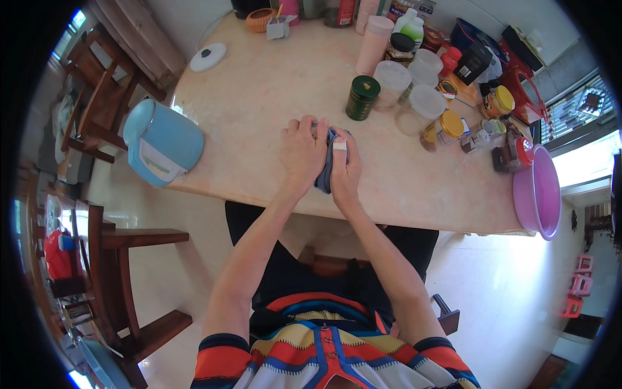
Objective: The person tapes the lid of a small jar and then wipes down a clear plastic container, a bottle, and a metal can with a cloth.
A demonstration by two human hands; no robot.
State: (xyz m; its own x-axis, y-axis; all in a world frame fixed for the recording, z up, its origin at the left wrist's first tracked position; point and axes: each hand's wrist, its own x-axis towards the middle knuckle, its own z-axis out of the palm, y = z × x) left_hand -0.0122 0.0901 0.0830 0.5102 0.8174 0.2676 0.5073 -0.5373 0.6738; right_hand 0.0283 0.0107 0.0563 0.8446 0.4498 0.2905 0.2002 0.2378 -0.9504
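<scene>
A folded grey-blue cloth [324, 179] stands between my two hands over the front part of the table. My left hand [302, 155] presses on its left side, with the fingers pointing away from me. Curled along the right side, my right hand [347, 177] grips the cloth, and a white strip [339, 145] wraps its thumb. Something small shows by my left fingertips, too covered to name. Just beyond my hands, a dark green lidded canister [363, 98] stands upright, touching neither hand.
At the table's left edge stands a blue electric kettle [170, 138]; a white lid [208, 57] lies farther back. Lidded plastic jars [423, 109], bottles and a pink tumbler [375, 44] crowd the right side. A purple basin [532, 194] leans at the right edge. Wooden chairs [112, 238] flank the left.
</scene>
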